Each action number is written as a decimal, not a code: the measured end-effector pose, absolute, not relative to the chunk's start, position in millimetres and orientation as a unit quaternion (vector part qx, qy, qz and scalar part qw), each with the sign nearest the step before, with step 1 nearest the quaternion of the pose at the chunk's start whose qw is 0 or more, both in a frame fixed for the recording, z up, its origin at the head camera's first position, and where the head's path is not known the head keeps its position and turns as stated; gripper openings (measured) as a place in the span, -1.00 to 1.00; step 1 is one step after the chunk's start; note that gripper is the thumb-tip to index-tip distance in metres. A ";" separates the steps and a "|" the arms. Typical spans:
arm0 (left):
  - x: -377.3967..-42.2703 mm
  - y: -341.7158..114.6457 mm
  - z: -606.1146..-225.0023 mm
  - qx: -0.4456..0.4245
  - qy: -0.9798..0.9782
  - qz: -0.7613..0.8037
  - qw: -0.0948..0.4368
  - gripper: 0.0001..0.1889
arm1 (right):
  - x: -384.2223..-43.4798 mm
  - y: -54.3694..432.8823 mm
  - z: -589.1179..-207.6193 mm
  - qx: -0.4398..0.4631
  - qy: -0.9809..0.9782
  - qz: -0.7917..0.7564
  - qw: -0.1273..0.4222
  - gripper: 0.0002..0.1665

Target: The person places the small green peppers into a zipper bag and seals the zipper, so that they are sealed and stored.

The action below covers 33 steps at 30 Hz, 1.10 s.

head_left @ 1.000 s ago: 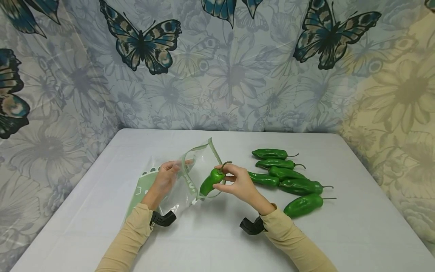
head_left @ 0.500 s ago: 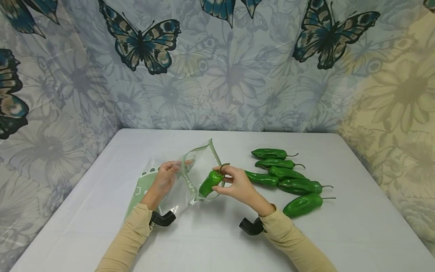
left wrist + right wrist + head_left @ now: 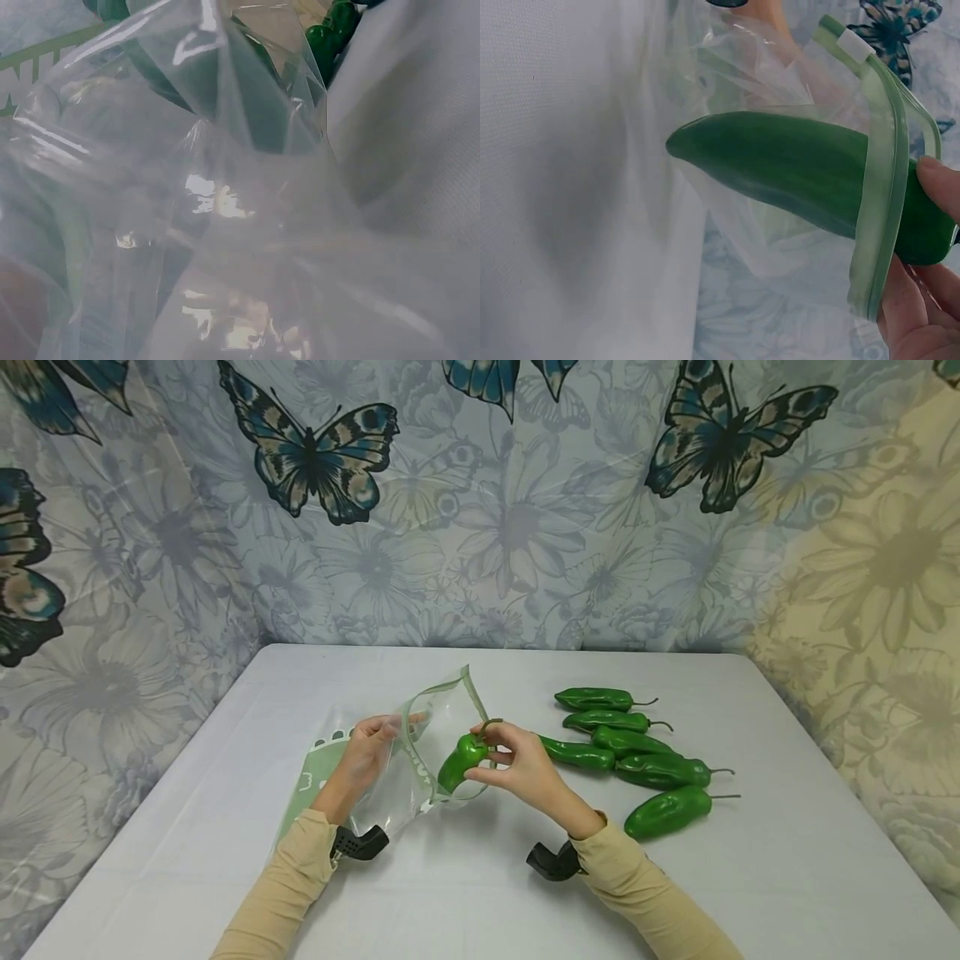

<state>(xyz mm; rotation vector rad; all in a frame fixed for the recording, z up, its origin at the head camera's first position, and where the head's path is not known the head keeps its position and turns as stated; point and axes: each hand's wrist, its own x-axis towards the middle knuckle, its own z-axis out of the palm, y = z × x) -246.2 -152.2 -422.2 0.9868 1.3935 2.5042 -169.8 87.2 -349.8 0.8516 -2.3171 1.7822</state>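
A clear zip bag [image 3: 390, 793] with a green-edged mouth hangs above the table, its mouth spread wide towards the right. My left hand [image 3: 366, 753] grips its side, the fingers partly behind the film. Between the thumb and fingers of my right hand [image 3: 525, 767] is a green pepper [image 3: 461, 763], held near its stem end. In the right wrist view the tip of this pepper [image 3: 772, 165] lies past the green zip strip [image 3: 885, 180], inside the bag. Crumpled film [image 3: 225, 187] fills most of the left wrist view and hides much of the left hand.
Several green peppers [image 3: 666, 772] lie on the white table [image 3: 480, 893] to the right. A flat sheet or bag with a green print [image 3: 322, 767] lies left, partly behind the left forearm. A butterfly-patterned cloth [image 3: 517, 527] hangs behind the table.
My right hand and the pepper have shifted slightly left, a little further into the mouth of the bag. The left hand stays where it was.
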 end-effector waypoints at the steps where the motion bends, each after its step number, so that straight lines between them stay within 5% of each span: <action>1: -246.1 -152.3 -422.2 0.325 0.459 0.825 0.056 -0.80 | -169.8 87.1 -350.2 0.280 -0.760 0.585 0.048 -0.53; 14: -246.9 -153.9 -421.1 0.337 0.466 0.816 0.057 -0.79 | -172.2 85.6 -353.6 0.327 -0.744 0.580 0.062 -0.75; 23: -246.6 -153.4 -420.3 0.350 0.453 0.818 0.061 -0.77 | -170.1 84.8 -354.4 0.306 -0.749 0.587 0.033 -0.60; 33: -245.0 -153.6 -420.2 0.335 0.468 0.815 0.066 -0.75 | -170.4 84.2 -356.8 0.314 -0.735 0.600 0.022 -0.70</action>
